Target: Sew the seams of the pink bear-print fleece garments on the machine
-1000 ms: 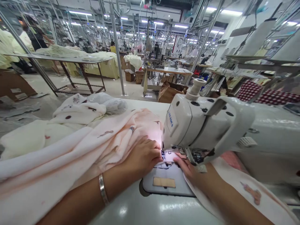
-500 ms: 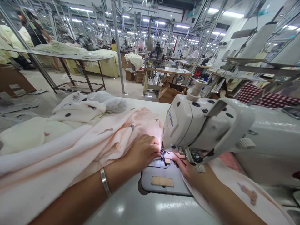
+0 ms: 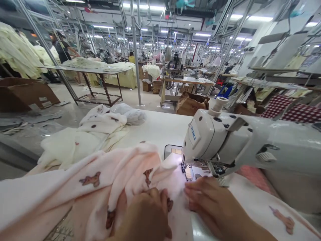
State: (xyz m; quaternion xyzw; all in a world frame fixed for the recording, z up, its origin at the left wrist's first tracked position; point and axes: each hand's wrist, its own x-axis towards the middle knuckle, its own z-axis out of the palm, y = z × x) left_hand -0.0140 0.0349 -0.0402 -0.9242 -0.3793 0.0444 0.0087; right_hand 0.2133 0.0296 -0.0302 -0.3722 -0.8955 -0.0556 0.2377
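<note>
Pink printed fabric [image 3: 120, 177] lies bunched on the white worktop [image 3: 155, 129] just before the sewing machine [image 3: 220, 140], the left hand [image 3: 147, 214] closed, pinching a fold, the right hand [image 3: 213, 201] spread flat on it; seam apparently unfinished

White sewing table [image 3: 160, 129] in front of me. On it: sewing machine [image 3: 225, 144], pale pink printed cloth [image 3: 105, 180] near me, cream cloth pile [image 3: 85, 137] further left.
</note>
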